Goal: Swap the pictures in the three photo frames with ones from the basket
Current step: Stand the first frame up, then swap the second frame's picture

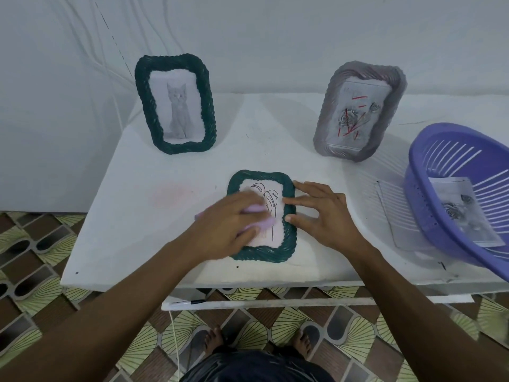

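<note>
Head camera, looking down over a white table (165, 230): a dark green woven frame (261, 256) lies flat at the near middle, face up, with a line drawing of a leaf (268, 194) showing inside it. The left hand (228, 219) rests on the left part of that drawing, fingers curled round a small lilac object (263, 223). The object is too blurred to say what it is. The right hand (322, 213) is spread, fingers straight and apart. Its fingertips press the frame's right rim and the edge of the drawing.

At the far left a second green frame (141, 100) stands upright, holding a grey cat picture (178, 111). At the far right a grey frame (326, 125) leans back, holding a rose picture (355, 117) with red strokes across it.

A purple slotted basket (416, 194) sits tilted at the right edge of the table, with a printed rose sheet (462, 213) lying inside. A clear pane (394, 210) lies flat on the table just left of the basket, its right side passing under it.

Below the table top, a black pen (197, 301) lies on a lower shelf. The person's bare feet (213, 339) stand on patterned floor tiles (55, 244).
</note>
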Action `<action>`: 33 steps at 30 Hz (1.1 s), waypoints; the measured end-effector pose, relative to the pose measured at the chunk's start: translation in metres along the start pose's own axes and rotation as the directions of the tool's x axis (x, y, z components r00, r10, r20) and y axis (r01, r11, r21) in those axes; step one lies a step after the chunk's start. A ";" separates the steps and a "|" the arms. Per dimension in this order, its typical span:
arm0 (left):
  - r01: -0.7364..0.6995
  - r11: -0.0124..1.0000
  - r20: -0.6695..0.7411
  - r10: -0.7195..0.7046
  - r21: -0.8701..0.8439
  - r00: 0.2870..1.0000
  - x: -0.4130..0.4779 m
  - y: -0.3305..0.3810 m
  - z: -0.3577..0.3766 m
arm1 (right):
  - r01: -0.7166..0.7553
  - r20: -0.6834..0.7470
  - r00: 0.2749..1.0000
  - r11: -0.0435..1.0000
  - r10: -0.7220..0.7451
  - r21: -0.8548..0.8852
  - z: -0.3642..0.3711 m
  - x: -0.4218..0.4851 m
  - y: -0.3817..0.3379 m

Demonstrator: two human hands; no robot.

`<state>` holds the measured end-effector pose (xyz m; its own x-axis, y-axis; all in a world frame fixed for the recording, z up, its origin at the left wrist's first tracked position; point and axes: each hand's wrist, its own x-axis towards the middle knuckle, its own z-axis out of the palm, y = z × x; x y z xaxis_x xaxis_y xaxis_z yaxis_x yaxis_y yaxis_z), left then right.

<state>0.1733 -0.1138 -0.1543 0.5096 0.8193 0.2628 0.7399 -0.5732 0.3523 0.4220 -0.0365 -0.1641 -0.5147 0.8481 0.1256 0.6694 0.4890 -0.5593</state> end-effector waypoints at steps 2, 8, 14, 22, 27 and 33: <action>0.143 0.987 -0.070 -0.138 0.069 0.988 0.018 -0.011 -0.001 | -0.005 0.004 1.000 1.000 0.005 -0.001 0.000 0.000 0.000; 0.138 0.989 -0.048 -0.135 0.061 0.990 0.028 -0.007 0.007 | -0.008 0.003 1.000 1.000 0.008 -0.007 0.000 -0.001 0.000; 0.011 1.000 0.003 -0.011 -0.012 1.000 -0.005 0.013 0.001 | -0.006 0.007 1.000 1.000 0.006 0.014 -0.001 -0.001 -0.001; 0.299 0.954 -0.145 -0.298 -0.012 0.944 0.011 -0.026 -0.008 | -0.015 0.014 1.000 1.000 0.015 0.006 -0.001 -0.001 -0.001; 0.248 0.969 -0.088 -0.247 0.008 0.965 0.012 -0.034 -0.002 | -0.012 0.006 1.000 1.000 0.012 0.022 0.000 -0.002 -0.001; 0.206 0.975 -0.047 -0.210 -0.086 0.977 -0.018 -0.008 -0.005 | -0.003 0.003 1.000 1.000 0.003 0.024 0.001 -0.002 -0.001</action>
<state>0.1560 -0.1242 -0.1579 0.3218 0.9198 0.2246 0.7885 -0.3917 0.4743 0.4219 -0.0385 -0.1644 -0.5144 0.8489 0.1216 0.6580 0.4816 -0.5788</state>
